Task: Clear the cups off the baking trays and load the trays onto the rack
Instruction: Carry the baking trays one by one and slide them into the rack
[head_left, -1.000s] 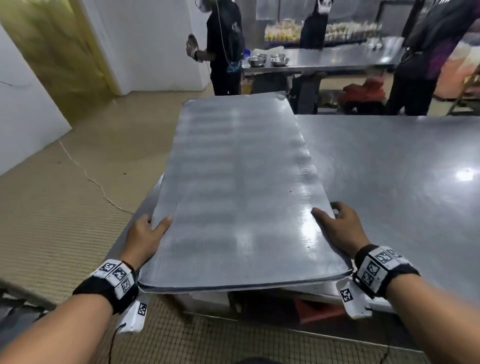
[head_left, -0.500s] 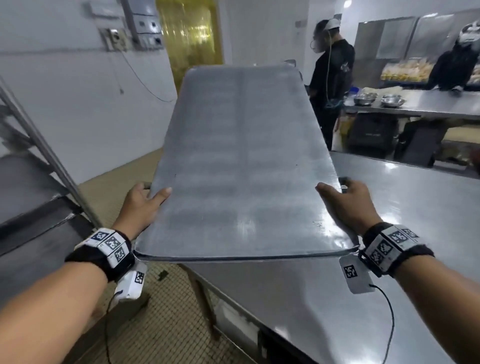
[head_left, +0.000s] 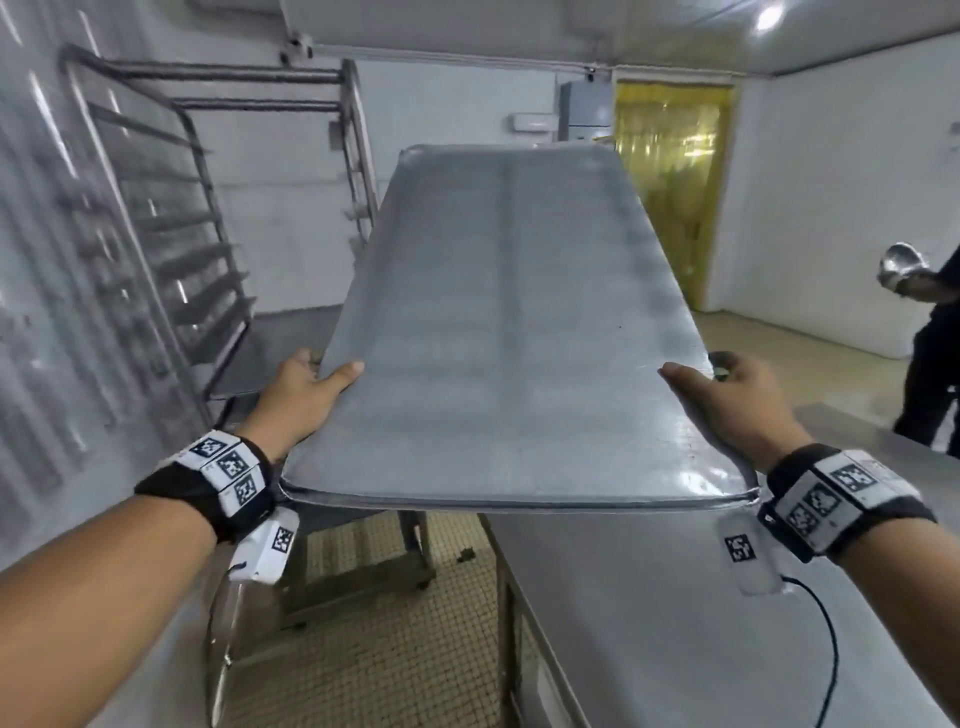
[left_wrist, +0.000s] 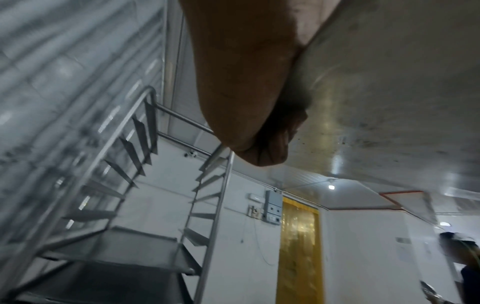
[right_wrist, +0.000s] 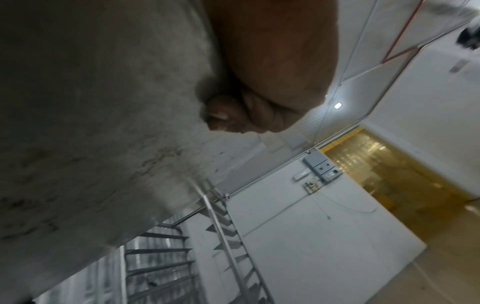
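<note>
Steel table ran below and fwd of the right hand, surface shiny w/ glare. Tiled floor, small grid pattern, showed below and betw. the left hand and the table edge. Yellow strip curtain hung in a doorway far ahead, above the right hand. Grey elec. box was on the white wall just left of the curtain. 2nd person in black stood well right of the right hand, holding a metal bowl. Ceiling light was lit up top.
</note>
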